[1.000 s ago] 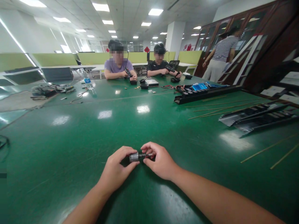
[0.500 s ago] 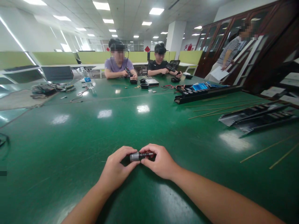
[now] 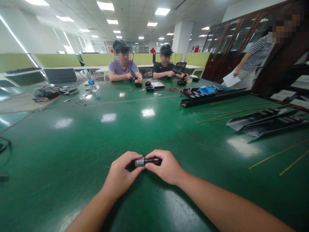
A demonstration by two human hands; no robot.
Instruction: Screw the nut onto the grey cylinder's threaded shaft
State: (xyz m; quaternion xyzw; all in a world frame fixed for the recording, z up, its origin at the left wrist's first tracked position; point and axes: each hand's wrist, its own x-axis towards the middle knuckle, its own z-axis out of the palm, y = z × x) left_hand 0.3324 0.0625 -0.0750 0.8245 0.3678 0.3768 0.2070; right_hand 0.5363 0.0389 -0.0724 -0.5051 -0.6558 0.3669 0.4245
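Held between my two hands, low in the view, is a small metal cylinder (image 3: 139,162) with a dark threaded shaft pointing right. My left hand (image 3: 123,170) pinches its silver end between thumb and fingers. My right hand (image 3: 165,167) grips the shaft end, and its fingers hide the tip. Both forearms rest over the green workbench (image 3: 72,141), with the cylinder a little above its surface.
Black cable chains (image 3: 212,98) and thin rods (image 3: 229,112) lie to the right. A water bottle (image 3: 90,84) and tangled electronics (image 3: 55,91) sit far left. Two seated people (image 3: 123,61) work with dark tools across the bench. A standing person (image 3: 253,58) holds paper.
The standing person has moved right and closer, carrying a white sheet. My hands stay almost still, with the cylinder held between them.
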